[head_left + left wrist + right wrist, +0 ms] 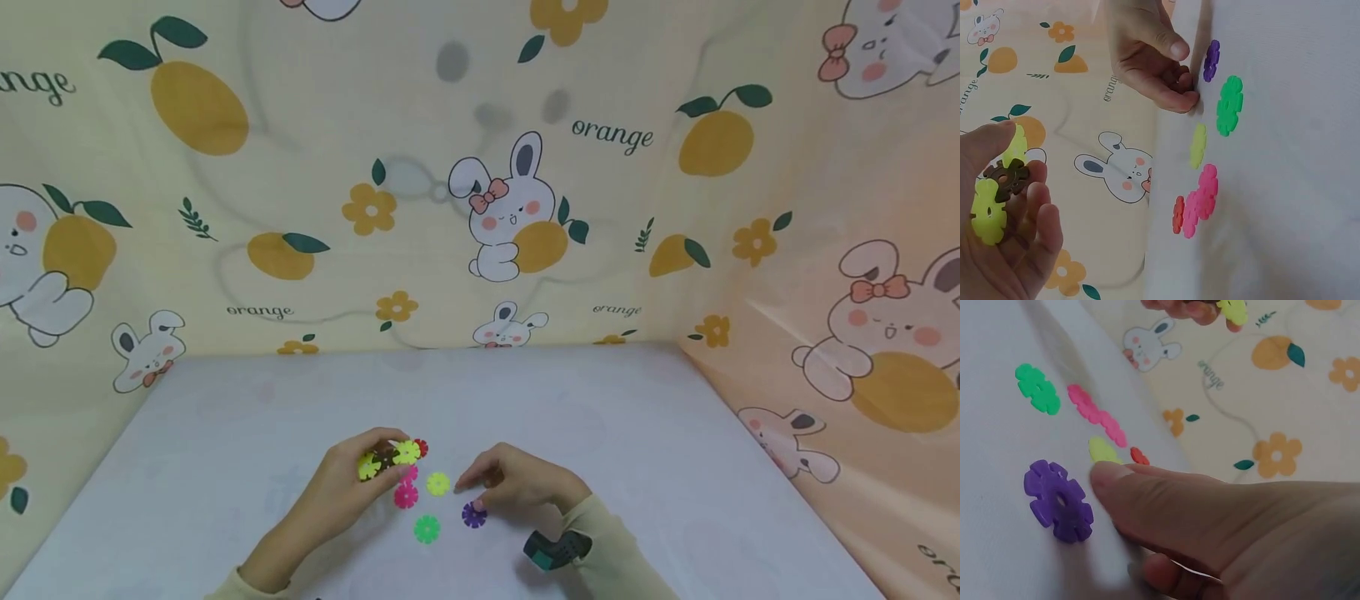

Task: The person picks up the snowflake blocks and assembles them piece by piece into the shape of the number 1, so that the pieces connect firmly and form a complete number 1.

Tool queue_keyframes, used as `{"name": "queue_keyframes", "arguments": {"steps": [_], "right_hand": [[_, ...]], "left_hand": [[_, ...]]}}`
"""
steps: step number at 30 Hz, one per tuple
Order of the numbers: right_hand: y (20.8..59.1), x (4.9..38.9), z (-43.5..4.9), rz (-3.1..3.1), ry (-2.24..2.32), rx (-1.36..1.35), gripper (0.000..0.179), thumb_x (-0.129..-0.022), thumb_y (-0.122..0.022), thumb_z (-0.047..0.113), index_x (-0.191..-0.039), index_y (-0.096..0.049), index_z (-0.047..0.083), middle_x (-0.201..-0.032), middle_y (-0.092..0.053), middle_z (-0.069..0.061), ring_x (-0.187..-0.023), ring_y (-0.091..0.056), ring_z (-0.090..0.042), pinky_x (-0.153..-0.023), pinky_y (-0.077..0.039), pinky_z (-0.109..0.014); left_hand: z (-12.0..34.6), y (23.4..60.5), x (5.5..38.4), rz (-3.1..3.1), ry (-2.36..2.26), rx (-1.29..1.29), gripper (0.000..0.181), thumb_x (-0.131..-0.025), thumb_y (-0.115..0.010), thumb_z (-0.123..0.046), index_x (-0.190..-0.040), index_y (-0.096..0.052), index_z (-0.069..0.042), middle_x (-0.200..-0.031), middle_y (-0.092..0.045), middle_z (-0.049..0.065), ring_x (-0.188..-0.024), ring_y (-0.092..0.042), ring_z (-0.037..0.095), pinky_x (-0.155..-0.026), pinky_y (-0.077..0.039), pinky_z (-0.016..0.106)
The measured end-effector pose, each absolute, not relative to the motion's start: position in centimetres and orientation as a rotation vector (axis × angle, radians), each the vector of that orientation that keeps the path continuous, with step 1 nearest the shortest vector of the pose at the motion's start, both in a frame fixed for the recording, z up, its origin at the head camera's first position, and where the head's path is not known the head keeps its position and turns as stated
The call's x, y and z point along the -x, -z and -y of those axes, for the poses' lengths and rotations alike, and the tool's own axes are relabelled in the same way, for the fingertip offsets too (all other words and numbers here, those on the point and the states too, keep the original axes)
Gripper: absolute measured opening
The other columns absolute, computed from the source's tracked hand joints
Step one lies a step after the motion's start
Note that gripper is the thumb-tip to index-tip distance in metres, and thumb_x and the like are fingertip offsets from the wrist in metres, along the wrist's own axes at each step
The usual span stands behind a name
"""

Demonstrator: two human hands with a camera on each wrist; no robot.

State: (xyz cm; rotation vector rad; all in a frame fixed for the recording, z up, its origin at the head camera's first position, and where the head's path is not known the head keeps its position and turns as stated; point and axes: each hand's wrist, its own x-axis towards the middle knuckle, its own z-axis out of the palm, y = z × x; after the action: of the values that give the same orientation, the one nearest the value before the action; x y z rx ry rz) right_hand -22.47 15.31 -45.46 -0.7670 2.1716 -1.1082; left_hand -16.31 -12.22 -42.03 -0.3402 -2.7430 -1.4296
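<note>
My left hand (337, 475) grips a short chain of joined notched plastic discs: a yellow disc (989, 212), a dark brown disc (1007, 179) and another yellow disc (1016, 145). It is raised above the table, thumb and fingers around the pieces. My right hand (528, 482) hovers low with loosely bent fingers and nothing between them. Right by its thumb in the head view is a purple disc (1060, 500). A loose yellow disc (438, 483) lies just left of its fingertips.
On the white tabletop (600, 400) lie a green disc (427, 529), two overlapping pink discs (406, 497) and a red disc (1139, 455). A black device (557, 551) is strapped at the right wrist. Patterned cloth (420, 108) stands behind and at both sides.
</note>
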Motion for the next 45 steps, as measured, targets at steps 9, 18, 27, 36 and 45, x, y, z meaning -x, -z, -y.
{"name": "queue_keyframes", "arguments": {"steps": [9,18,27,36,45], "right_hand": [[45.2,21.8,-14.9,-2.289,0.929,0.665,0.028,-0.081,-0.084,0.011,-0.102,-0.072,0.026,-0.111,-0.064,0.012,-0.106,-0.051,-0.012,-0.105,-0.043,-0.035],[45.9,21.8,-14.6,-2.364,0.955,0.643,0.025,-0.086,-0.08,0.01,-0.106,-0.071,0.021,-0.101,-0.063,0.005,-0.095,-0.053,-0.015,-0.087,-0.05,-0.025],[45.9,22.0,-14.7,-2.401,0.978,0.649,0.025,-0.083,-0.082,0.006,-0.103,-0.07,0.014,-0.094,-0.063,0.002,-0.085,-0.053,-0.015,-0.073,-0.049,-0.022],[46.0,22.2,-14.4,-2.508,0.984,0.654,0.02,-0.088,-0.076,0.006,-0.096,-0.063,0.019,-0.09,-0.063,0.005,-0.084,-0.056,-0.011,-0.073,-0.049,-0.023],[45.1,22.1,-13.6,-2.45,1.37,0.682,0.014,-0.099,-0.061,0.004,-0.113,-0.066,0.004,-0.105,-0.067,-0.006,-0.075,-0.062,-0.017,-0.067,-0.054,-0.023]], "left_hand": [[12.2,41.9,16.3,2.752,1.465,0.326,0.031,-0.088,-0.079,-0.026,-0.117,-0.07,-0.021,-0.101,-0.071,-0.003,-0.094,-0.061,0.01,-0.088,-0.054,0.027],[12.1,42.1,16.3,2.758,1.481,0.327,0.033,-0.088,-0.079,-0.026,-0.119,-0.07,-0.019,-0.1,-0.071,-0.004,-0.093,-0.061,0.01,-0.086,-0.054,0.025],[12.2,42.4,16.4,2.742,1.484,0.354,0.031,-0.088,-0.079,-0.026,-0.118,-0.07,-0.021,-0.101,-0.072,-0.004,-0.094,-0.062,0.01,-0.087,-0.054,0.026],[12.1,42.6,16.4,2.739,1.485,0.366,0.029,-0.088,-0.079,-0.021,-0.116,-0.071,-0.021,-0.102,-0.072,-0.004,-0.096,-0.063,0.009,-0.089,-0.054,0.027],[12.0,42.7,16.4,2.745,1.538,0.433,0.029,-0.087,-0.08,-0.026,-0.114,-0.074,-0.017,-0.097,-0.071,-0.004,-0.088,-0.06,0.011,-0.079,-0.054,0.019]]}}
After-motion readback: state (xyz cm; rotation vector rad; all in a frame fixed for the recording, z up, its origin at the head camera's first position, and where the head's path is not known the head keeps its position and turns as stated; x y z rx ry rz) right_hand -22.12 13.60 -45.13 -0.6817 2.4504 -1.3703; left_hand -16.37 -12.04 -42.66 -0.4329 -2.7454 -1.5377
